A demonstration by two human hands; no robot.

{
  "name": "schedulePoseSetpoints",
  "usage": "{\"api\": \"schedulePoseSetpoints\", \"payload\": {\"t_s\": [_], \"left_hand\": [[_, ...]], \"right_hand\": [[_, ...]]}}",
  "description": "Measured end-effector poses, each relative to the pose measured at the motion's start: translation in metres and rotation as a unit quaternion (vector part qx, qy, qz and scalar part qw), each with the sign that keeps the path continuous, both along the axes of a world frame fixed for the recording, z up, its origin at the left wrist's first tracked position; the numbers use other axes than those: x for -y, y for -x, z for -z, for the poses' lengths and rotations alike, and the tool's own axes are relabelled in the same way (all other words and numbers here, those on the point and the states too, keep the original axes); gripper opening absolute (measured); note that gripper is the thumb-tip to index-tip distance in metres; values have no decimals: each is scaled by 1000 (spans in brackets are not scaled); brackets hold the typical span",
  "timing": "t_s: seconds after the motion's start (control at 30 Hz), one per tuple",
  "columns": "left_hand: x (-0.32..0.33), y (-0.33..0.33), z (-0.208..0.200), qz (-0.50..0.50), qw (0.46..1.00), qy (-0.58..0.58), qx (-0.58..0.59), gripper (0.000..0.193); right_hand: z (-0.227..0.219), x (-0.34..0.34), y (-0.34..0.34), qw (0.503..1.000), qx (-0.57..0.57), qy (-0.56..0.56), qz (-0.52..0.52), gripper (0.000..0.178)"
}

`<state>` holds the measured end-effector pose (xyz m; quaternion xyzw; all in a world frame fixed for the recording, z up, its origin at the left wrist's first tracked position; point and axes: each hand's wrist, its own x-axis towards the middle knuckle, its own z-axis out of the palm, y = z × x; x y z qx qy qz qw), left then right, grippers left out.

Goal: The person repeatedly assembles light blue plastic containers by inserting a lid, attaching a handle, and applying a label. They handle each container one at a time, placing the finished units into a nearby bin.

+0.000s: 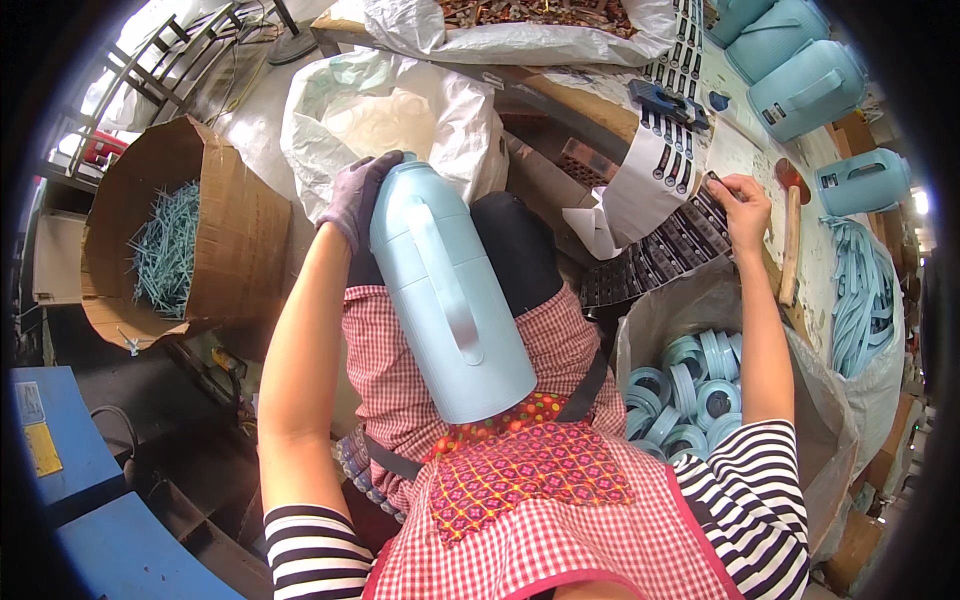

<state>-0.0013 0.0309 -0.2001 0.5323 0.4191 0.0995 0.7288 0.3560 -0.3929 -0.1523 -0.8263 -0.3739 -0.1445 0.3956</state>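
Observation:
Across my lap lies a light blue jug-like flask body (410, 290), its side handle facing up and its neck pointing away from me. My left hand (356, 196), in a grey glove, is closed around the neck end. Out to the right, my bare right hand (743, 212) pinches a small dark label at the edge of a strip of black labels (665, 252). That strip hangs off the bench, joined to white backing paper (650, 190). The label's far side is hidden by my fingers.
A carton (235, 220) of thin blue plastic scraps stands left, beside blue boxes (150, 550). Ahead is a white sack (330, 110). At right, a bag holds light blue rings (718, 400). More flask bodies (808, 90) and a wooden-handled hammer (791, 240) lie on the bench.

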Motion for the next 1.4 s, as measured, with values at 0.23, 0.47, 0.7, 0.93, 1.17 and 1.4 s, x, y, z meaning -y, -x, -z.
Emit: {"api": "schedulePoseSetpoints", "payload": {"t_s": [0.23, 0.47, 0.7, 0.93, 1.17, 1.4], "left_hand": [[5, 4, 8, -38, 999, -18, 16, 37], [4, 2, 3, 0, 998, -56, -33, 43], [-3, 5, 17, 52, 988, -142, -42, 34], [-5, 6, 18, 60, 977, -190, -73, 32], [-7, 12, 14, 207, 860, -460, -79, 36], [-29, 66, -45, 40, 994, 91, 45, 44]], "right_hand": [[-40, -59, 212, 945, -213, 90, -231, 15], [4, -98, 302, 719, -564, 186, -361, 16], [-4, -101, 317, 778, -493, 228, -316, 19], [6, -96, 333, 869, -299, 226, -323, 31], [28, -85, 326, 937, -167, 132, -277, 90], [62, 14, 252, 994, -90, 51, 39, 31]]}}
